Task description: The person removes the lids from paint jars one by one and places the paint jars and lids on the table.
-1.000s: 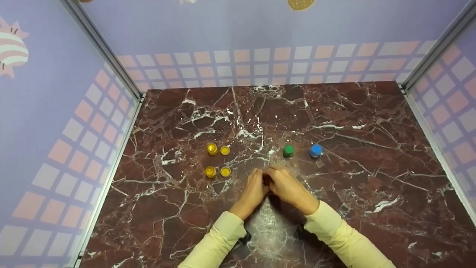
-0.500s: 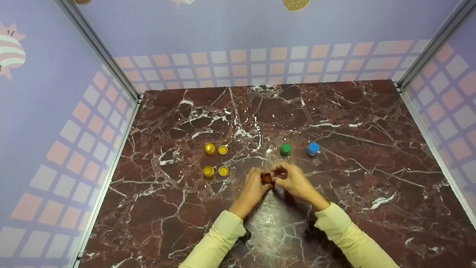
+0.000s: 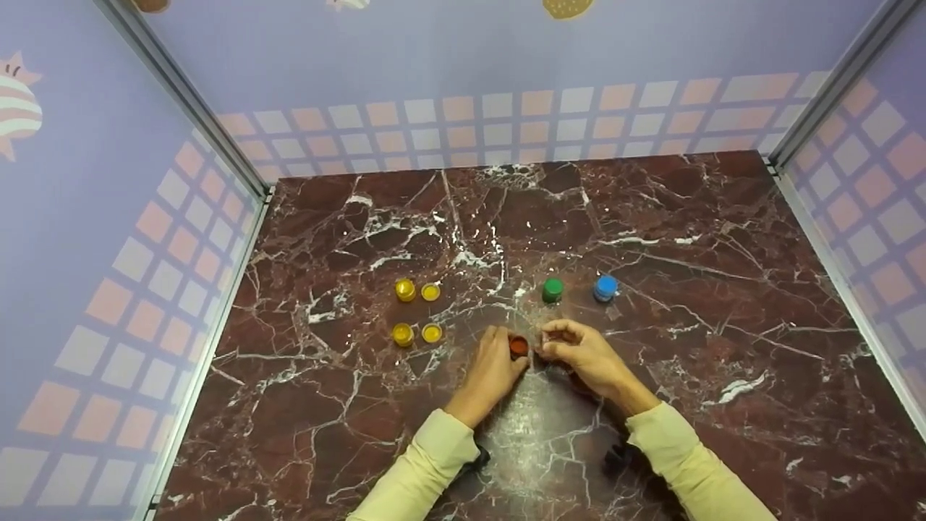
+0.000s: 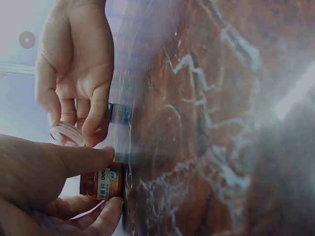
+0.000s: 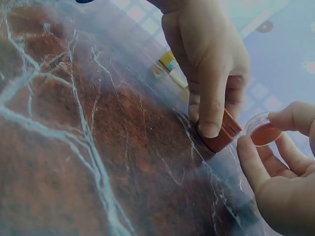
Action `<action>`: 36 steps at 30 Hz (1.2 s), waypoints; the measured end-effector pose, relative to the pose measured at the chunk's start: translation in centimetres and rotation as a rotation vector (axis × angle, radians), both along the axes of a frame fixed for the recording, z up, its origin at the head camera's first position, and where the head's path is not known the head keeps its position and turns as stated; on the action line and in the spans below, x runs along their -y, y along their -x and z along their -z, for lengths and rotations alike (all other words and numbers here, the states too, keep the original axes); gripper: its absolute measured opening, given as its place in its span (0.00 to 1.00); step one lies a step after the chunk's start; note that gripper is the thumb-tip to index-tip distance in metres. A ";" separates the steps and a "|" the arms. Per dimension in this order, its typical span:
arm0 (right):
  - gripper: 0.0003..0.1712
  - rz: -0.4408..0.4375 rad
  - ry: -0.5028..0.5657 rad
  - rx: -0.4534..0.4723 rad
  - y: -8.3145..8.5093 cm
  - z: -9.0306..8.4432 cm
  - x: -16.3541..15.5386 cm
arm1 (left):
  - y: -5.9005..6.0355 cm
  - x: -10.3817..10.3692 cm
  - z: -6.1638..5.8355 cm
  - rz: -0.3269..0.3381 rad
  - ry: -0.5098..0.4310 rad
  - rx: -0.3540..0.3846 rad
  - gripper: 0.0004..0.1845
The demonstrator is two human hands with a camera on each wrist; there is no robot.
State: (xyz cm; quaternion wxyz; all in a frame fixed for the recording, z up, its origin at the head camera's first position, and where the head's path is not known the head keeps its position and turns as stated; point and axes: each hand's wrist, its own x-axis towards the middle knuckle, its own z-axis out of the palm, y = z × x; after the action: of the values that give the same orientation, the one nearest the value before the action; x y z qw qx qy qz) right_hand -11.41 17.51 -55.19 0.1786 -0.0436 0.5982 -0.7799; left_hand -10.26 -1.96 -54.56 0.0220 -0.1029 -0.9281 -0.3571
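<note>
My left hand (image 3: 490, 373) grips a small paint jar (image 4: 103, 184) standing on the marble-patterned table, its label turned to the left wrist camera. The jar is uncovered, and orange-red paint shows inside it in the head view. Just to its right, my right hand (image 3: 589, 358) pinches a clear lid (image 5: 263, 130) between thumb and fingers, apart from the jar. Reddish paint coats the inside of that lid. In the right wrist view the left thumb lies along the jar's side. A green jar (image 3: 553, 290) stands just beyond the right hand.
Two uncovered yellow jars (image 3: 405, 290) stand to the left, each with its yellow lid (image 3: 430, 292) lying beside it. A blue jar (image 3: 605, 289) stands right of the green one. Patterned panels (image 3: 463, 72) wall the table (image 3: 304, 405) at the back and sides.
The right hand has lifted the lid off the jar and moved right with it, uncovering the orange-red paint. The left hand keeps its grip on the jar.
</note>
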 end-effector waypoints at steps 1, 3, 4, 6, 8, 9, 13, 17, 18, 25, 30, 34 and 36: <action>0.23 -0.007 0.026 0.012 -0.1 0.0 -0.2 | -0.1 0.0 -0.1 0.001 0.004 0.002 0.17; 0.24 -0.026 0.057 0.025 -0.3 0.1 -0.4 | -0.2 -0.1 -0.2 0.005 0.012 -0.006 0.17; 0.25 -0.038 0.064 0.025 -0.3 0.1 -0.5 | -0.3 -0.1 -0.2 0.010 0.016 -0.012 0.17; 0.27 -0.063 0.067 0.015 -0.4 0.1 -0.7 | -0.3 0.0 -0.3 0.020 0.024 -0.032 0.16; 0.27 -0.085 0.067 0.010 -0.5 0.1 -0.8 | -0.3 0.1 -0.3 0.026 0.034 -0.051 0.16; 0.27 -0.098 0.070 0.006 -0.5 0.1 -0.9 | -0.2 0.1 -0.3 0.028 0.035 -0.050 0.16; 0.26 -0.158 0.095 0.003 -0.6 0.2 -1.1 | 0.2 0.2 -0.5 0.031 0.029 -0.033 0.15; 0.29 -0.208 0.102 -0.006 -0.7 0.3 -1.3 | 0.7 0.4 -0.7 0.030 0.026 -0.024 0.15; 0.30 -0.218 0.099 -0.009 -0.7 0.3 -1.3 | 0.9 0.5 -0.7 0.026 0.025 -0.023 0.15; 0.32 -0.284 -0.008 -0.044 -0.9 0.2 -1.3 | 2.4 1.1 -0.8 -0.017 0.022 -0.036 0.15; 0.30 -0.272 -0.083 -0.068 -1.1 0.0 -1.0 | 3.4 1.9 -0.8 -0.050 0.026 -0.032 0.16; 0.30 -0.235 -0.105 -0.073 -1.1 -0.1 -0.8 | 4.5 2.5 -0.9 -0.089 0.025 -0.001 0.16; 0.31 -0.230 -0.113 -0.082 -1.0 -0.1 -0.8 | 5.1 2.9 -1.0 -0.104 0.024 0.014 0.16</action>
State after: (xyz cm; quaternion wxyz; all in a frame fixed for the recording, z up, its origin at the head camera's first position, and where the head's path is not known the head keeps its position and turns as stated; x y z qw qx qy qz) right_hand -10.38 18.28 -55.08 0.2446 -0.1337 0.6389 -0.7170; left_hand -15.35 -4.84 -53.60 0.0329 -0.0522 -0.9366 -0.3449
